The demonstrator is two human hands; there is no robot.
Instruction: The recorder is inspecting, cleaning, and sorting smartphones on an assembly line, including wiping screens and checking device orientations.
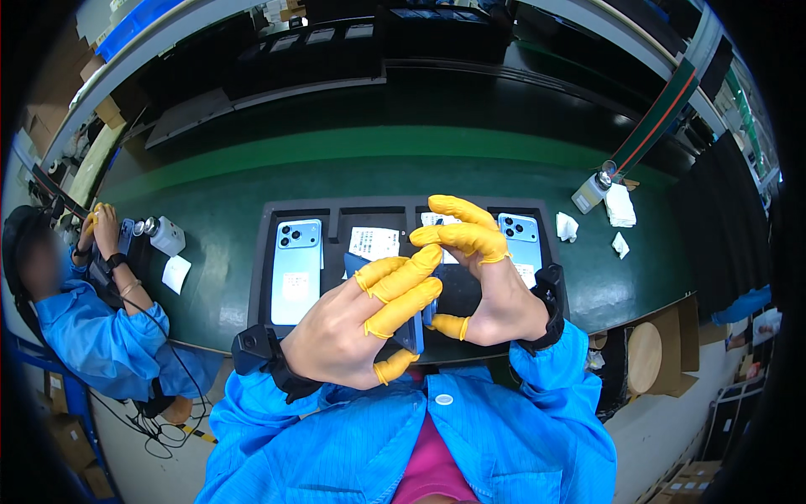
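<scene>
My left hand (340, 332), with yellow finger cots, is closed round a blue smartphone (410, 338) held tilted on edge above the tray. My right hand (502, 304), also in yellow cots, curls in from the other side, its thumb low and fingers high against blue edges there. My fingers hide most of the phone, so whether those edges are one phone or two I cannot tell. Below lies a black compartment tray (259, 277). A light-blue phone (296, 260) lies camera side up in its left compartment, another phone (520, 239) in the right one.
White labels (374, 242) lie in the tray. On the green table (378, 172) stand a dispenser bottle (591, 192) and crumpled white wipes (567, 227) at right. At left, a co-worker (101, 311) handles a phone beside another bottle (168, 237). An open cardboard box (677, 344) stands below right.
</scene>
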